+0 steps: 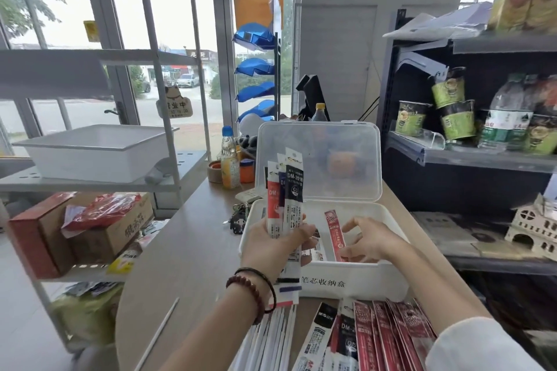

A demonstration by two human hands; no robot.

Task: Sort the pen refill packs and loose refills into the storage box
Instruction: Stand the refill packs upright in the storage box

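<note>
A white storage box (355, 277) with a clear lid (319, 159) standing open sits on the table. My left hand (277, 245) grips a bunch of long refill packs (289, 190) upright over the box's left side. My right hand (369, 242) reaches into the box and touches a red refill pack (334, 230) that leans inside it. More red and black packs (388, 337) lie fanned on the table in front of the box. Several loose white refills (271, 340) lie below my left wrist, and one stray refill (159, 331) rests further left.
The wooden table (187, 250) carries a bottle (229, 159), tape rolls and keys behind the box. A metal shelf with a white tray (96, 150) stands to the left, with cardboard boxes beneath. A dark shelf of cup noodles and water bottles (470, 117) stands to the right.
</note>
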